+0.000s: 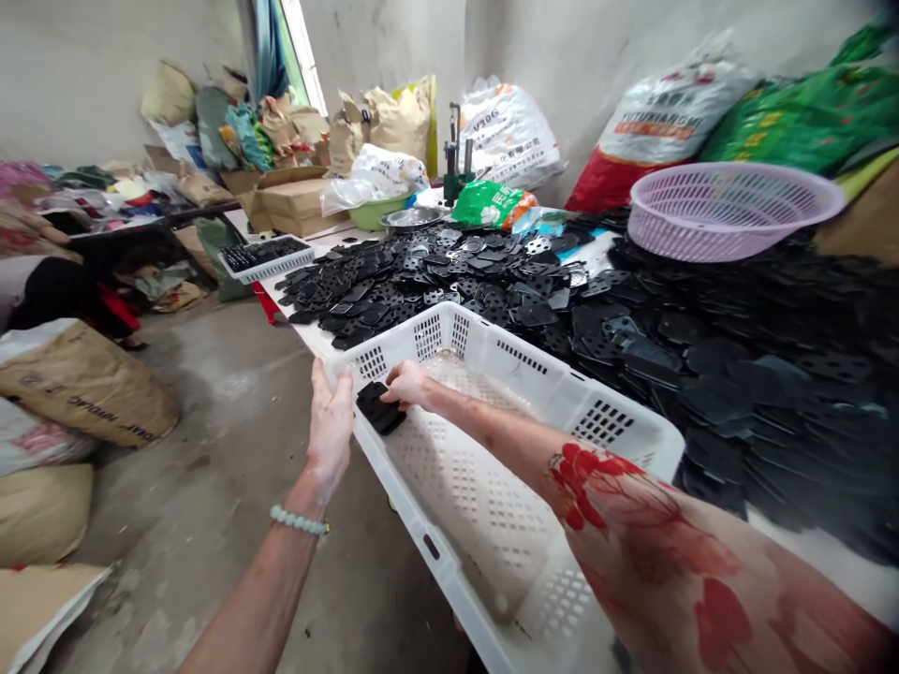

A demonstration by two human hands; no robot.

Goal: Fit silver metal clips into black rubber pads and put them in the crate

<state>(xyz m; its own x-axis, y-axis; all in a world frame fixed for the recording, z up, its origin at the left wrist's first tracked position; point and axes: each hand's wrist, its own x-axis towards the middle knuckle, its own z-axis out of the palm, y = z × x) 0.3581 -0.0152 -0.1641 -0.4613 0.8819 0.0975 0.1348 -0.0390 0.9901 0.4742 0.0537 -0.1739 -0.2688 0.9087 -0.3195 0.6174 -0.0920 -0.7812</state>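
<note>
A white plastic basket (492,356) with slotted walls sits at the table edge, tilted across my view. My left hand (331,417), a pale bead bracelet on its wrist, is closed on the near left corner of its rim. Inside that corner lies a small stack of flat black plates (379,408). My right hand (409,384) reaches over the basket, fingers pinched at the stack's edge; the fingertips are partly hidden. Beyond the basket, a wide heap of similar black plates (449,271), many with holes, covers the table.
A purple basket (730,211) rests on the heap at right. At the far left table corner stands a white tray (271,267) of black pieces. Behind are a green hand press (458,168) and filled sacks (512,136). More sacks (84,384) and a bent-over person (63,290) are at left.
</note>
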